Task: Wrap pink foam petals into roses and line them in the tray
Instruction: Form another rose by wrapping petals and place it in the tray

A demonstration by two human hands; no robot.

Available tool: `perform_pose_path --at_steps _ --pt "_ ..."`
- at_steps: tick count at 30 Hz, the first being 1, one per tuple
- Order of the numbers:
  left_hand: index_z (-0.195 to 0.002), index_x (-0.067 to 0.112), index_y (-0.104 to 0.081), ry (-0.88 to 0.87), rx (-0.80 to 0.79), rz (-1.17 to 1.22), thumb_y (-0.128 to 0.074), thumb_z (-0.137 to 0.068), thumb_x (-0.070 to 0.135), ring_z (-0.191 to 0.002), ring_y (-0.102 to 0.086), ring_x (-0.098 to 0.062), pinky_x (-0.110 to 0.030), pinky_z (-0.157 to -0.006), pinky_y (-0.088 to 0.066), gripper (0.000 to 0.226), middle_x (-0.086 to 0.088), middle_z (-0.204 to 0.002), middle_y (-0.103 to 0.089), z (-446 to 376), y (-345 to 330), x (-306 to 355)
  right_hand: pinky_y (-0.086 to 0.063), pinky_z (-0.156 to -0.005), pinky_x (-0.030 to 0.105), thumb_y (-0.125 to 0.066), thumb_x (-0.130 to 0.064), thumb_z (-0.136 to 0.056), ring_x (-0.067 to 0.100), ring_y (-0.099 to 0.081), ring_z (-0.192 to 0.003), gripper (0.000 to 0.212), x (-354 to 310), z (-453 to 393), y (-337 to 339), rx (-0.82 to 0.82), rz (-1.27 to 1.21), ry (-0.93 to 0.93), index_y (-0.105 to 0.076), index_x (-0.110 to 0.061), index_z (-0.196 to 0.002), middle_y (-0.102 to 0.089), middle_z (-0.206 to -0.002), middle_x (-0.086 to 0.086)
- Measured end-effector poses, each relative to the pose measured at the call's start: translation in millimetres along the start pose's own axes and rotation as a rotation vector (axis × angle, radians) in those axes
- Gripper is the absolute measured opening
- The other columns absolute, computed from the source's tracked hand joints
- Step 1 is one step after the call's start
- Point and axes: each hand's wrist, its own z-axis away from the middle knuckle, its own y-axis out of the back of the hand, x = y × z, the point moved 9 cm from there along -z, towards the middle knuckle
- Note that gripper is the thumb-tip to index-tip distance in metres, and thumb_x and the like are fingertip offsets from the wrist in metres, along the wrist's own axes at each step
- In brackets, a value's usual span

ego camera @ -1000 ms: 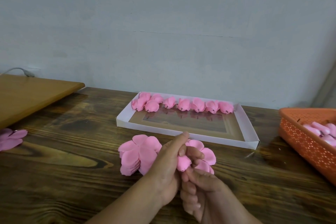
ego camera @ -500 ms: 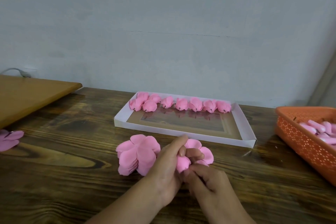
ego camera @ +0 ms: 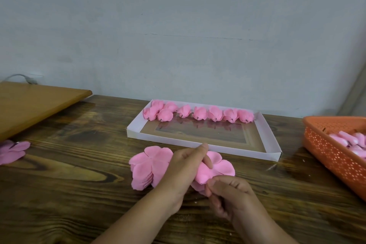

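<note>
right hand (ego camera: 230, 190) dropped lower | both hands' fingers pinch petal piece (ego camera: 213, 170), petals fanning rightward

A plain pale grey-blue wall (ego camera: 178, 25) fills the upper half of the view, with a faint horizontal line across it. Below it runs a dark wooden table (ego camera: 59, 194) with strong grain and a glossy surface. At the left a lighter brown board (ego camera: 35, 105) lies over the table's edge, and a grey cable (ego camera: 23, 77) runs along the wall behind it. The light is soft and even.

Roses (ego camera: 199, 114) in tray (ego camera: 206, 147), basket (ego camera: 334, 154) right.
</note>
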Motion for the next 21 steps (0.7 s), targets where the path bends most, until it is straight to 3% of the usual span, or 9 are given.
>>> perform_pose_path --at_steps 3,7,14,18,21 --pt "-0.064 0.012 -0.068 -0.020 0.006 -0.026 -0.057 -0.097 0.041 -0.044 -0.058 -0.020 -0.023 -0.049 -0.047 0.045 -0.014 -0.054 -0.060 -0.5 2.3 2.3 -0.031 -0.044 0.020 -0.062 -0.029 -0.077 0.013 -0.036 -0.043 0.025 -2.2 -1.1 1.5 -0.034 0.066 0.018 -0.068 -0.011 -0.062 -0.044 -0.048 0.008" --pt "-0.078 0.000 -0.068 -0.057 0.009 -0.080 -0.064 -0.093 0.043 -0.052 -0.062 -0.019 -0.028 -0.055 -0.050 0.046 -0.010 -0.056 -0.064 -2.8 3.8 4.1 -0.031 -0.045 0.018 -0.064 -0.031 -0.077 0.013 -0.035 -0.043 0.026 -4.2 -1.5 7.8 -0.049 0.099 0.009 -0.068 -0.009 -0.065 -0.043 -0.049 0.008" --pt "-0.067 0.021 -0.073 -0.067 -0.001 -0.230 -0.058 -0.097 0.044 -0.055 -0.063 -0.009 -0.020 -0.045 -0.044 0.041 0.000 -0.061 -0.069 -0.1 5.6 7.6 -0.032 -0.047 0.019 -0.062 -0.030 -0.080 0.012 -0.035 -0.046 0.025 -7.8 0.6 10.1 -0.074 0.148 -0.002 -0.066 -0.011 -0.065 -0.043 -0.050 0.005" --pt "-0.074 0.016 -0.071 -0.035 -0.034 -0.242 -0.054 -0.099 0.043 -0.046 -0.056 -0.008 -0.015 -0.042 -0.038 0.041 0.000 -0.057 -0.066 0.2 4.3 4.7 -0.032 -0.048 0.018 -0.065 -0.039 -0.076 0.012 -0.036 -0.047 0.030 -9.5 1.2 7.7 -0.102 0.170 0.020 -0.065 -0.012 -0.064 -0.043 -0.049 0.003" --pt "-0.076 0.013 -0.072 -0.043 -0.028 -0.201 -0.058 -0.099 0.038 -0.051 -0.060 -0.012 -0.016 -0.042 -0.038 0.036 -0.004 -0.059 -0.068 -2.1 5.6 3.0 -0.032 -0.048 0.018 -0.066 -0.042 -0.073 0.012 -0.036 -0.048 0.032 -8.4 0.8 8.0 -0.106 0.166 0.025 -0.065 -0.011 -0.064 -0.044 -0.050 0.003"
